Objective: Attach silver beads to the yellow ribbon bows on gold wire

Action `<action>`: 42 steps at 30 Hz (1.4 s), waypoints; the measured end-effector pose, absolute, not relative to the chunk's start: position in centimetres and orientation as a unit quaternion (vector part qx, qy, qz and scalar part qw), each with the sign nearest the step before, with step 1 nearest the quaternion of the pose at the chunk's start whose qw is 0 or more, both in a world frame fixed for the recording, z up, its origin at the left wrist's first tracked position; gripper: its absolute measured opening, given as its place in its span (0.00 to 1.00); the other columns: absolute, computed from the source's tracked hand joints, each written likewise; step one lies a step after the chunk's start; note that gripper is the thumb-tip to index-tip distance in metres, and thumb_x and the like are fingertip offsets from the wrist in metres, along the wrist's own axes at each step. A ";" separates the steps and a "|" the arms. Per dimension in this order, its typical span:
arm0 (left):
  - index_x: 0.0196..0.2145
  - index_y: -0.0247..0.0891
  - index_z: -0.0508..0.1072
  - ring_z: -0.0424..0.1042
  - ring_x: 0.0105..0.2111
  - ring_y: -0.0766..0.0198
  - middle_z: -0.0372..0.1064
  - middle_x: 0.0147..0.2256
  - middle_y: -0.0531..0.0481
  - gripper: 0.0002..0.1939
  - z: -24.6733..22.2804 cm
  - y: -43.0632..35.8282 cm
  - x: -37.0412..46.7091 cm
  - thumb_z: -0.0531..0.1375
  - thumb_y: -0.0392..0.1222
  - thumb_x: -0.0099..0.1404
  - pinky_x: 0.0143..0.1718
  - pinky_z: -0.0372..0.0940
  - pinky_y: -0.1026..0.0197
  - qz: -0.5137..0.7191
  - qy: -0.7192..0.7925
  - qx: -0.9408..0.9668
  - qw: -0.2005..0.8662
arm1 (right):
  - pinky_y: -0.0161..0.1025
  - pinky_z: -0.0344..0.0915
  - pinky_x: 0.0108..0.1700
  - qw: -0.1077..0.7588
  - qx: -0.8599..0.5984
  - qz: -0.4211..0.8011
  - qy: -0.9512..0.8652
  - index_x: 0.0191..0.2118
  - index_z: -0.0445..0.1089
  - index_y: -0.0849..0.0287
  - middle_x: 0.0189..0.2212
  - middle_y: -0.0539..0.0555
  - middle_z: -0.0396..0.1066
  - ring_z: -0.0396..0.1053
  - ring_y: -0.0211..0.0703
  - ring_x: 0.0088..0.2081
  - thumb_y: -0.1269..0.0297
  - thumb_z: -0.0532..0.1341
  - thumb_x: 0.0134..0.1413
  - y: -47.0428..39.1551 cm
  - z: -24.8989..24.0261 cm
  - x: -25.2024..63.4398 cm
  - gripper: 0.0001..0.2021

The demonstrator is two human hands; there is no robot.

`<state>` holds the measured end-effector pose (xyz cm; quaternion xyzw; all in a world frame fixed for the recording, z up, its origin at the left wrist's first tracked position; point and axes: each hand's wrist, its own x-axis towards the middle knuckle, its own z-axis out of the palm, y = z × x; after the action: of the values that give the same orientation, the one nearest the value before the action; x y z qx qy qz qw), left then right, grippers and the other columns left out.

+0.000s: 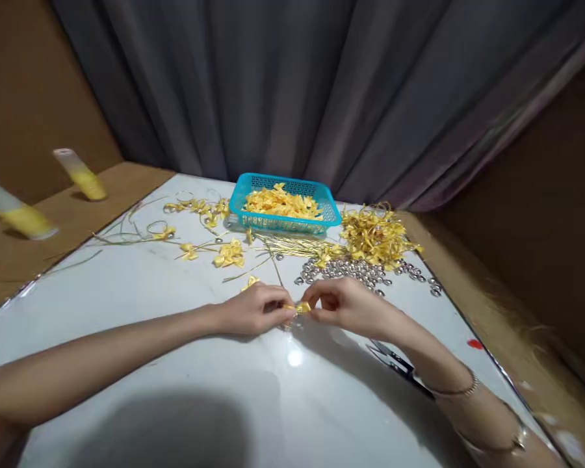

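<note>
Left hand (260, 309) and right hand (353, 305): fingertips nearly meeting, both pinching a small yellow bow (302, 308).
I hold the bow between them, over the white table (214, 390); silver rings (361, 272) lie just beyond my right hand, scissors (400, 364) beside its forearm, and the blue basket (283, 225) of yellow bows (280, 203) farther out, ahead of both.

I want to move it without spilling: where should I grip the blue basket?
Probably the rim of the blue basket at both short ends, from left and right: it's long, open-topped and holds loose yellow pieces. A yellow pile crowds the right end.
</note>
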<state>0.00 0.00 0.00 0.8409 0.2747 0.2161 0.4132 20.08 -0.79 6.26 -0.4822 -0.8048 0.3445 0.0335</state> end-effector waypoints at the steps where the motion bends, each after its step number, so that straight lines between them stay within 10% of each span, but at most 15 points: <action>1: 0.28 0.32 0.71 0.65 0.25 0.68 0.68 0.25 0.50 0.11 0.0 0.2 0.1 0.53 0.39 0.63 0.26 0.58 0.67 0.221 0.281 0.835 0.419 | 0.30 0.52 0.23 0.024 -0.489 0.323 -0.810 0.38 0.70 0.64 0.17 0.45 0.58 0.56 0.32 0.20 0.72 0.58 0.47 -0.9 6.4 20.6 0.09; 12: 0.27 0.33 0.69 0.70 0.26 0.65 0.72 0.25 0.47 0.11 -0.1 0.7 0.4 0.54 0.41 0.63 0.29 0.64 0.65 0.251 0.287 0.760 0.527 | 0.32 0.56 0.26 0.096 -0.463 0.147 -0.869 0.43 0.68 0.61 0.31 0.53 0.67 0.60 0.34 0.23 0.67 0.60 0.53 -2.1 7.6 22.0 0.11; 27: 0.27 0.34 0.69 0.63 0.26 0.67 0.65 0.25 0.50 0.12 -0.4 0.3 0.3 0.51 0.40 0.65 0.29 0.58 0.65 0.286 0.252 0.862 0.335 | 0.30 0.54 0.23 0.151 -0.433 0.447 -0.768 0.30 0.67 0.62 0.18 0.46 0.62 0.58 0.31 0.20 0.68 0.57 0.53 -0.6 4.8 20.3 0.04; 42: 0.32 0.33 0.72 0.65 0.27 0.67 0.69 0.28 0.49 0.11 0.2 0.0 0.5 0.53 0.41 0.63 0.30 0.59 0.64 0.294 0.307 0.786 0.449 | 0.29 0.53 0.19 0.218 -0.431 0.579 -0.657 0.28 0.66 0.62 0.22 0.51 0.70 0.57 0.28 0.18 0.65 0.63 0.49 -0.3 4.1 20.4 0.07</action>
<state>0.48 0.03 0.17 0.7861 0.3067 0.2944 0.4487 20.37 -0.27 4.09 -0.4308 -0.6566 0.5793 0.2184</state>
